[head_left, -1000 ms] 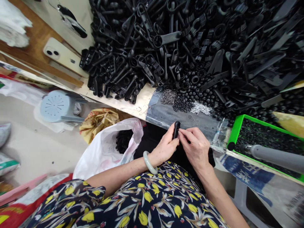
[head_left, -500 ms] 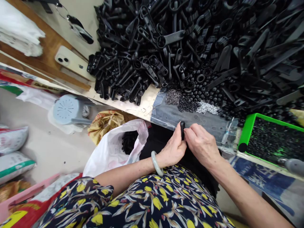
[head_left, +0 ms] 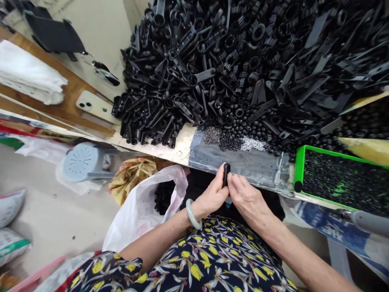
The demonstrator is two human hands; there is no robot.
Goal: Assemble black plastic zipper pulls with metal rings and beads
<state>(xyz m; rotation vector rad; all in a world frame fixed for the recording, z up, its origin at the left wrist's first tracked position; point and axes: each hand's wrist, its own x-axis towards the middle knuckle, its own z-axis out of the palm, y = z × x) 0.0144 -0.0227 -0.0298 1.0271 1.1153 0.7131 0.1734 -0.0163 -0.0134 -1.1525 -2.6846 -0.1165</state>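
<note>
My left hand (head_left: 212, 196) is closed around a small black plastic part (head_left: 226, 173), held upright at the front edge of the workbench. My right hand (head_left: 246, 196) pinches against the same part from the right, fingertips pressed to its side. A pale green bangle (head_left: 192, 214) sits on my left wrist. Just beyond the hands lie little heaps of small black rings (head_left: 228, 142) and silvery pins (head_left: 253, 144) on a grey sheet (head_left: 212, 156).
A huge pile of black plastic handles and rings (head_left: 243, 65) covers the bench. A green tray (head_left: 299, 166) of tiny black pieces stands at the right. A white bag (head_left: 142, 202) with black parts hangs below left; a phone (head_left: 97, 107) lies at left.
Both hands stay together on the black part, with only small shifts of the fingers. The view has tilted and moved, so the pile and the tray sit differently in the picture.
</note>
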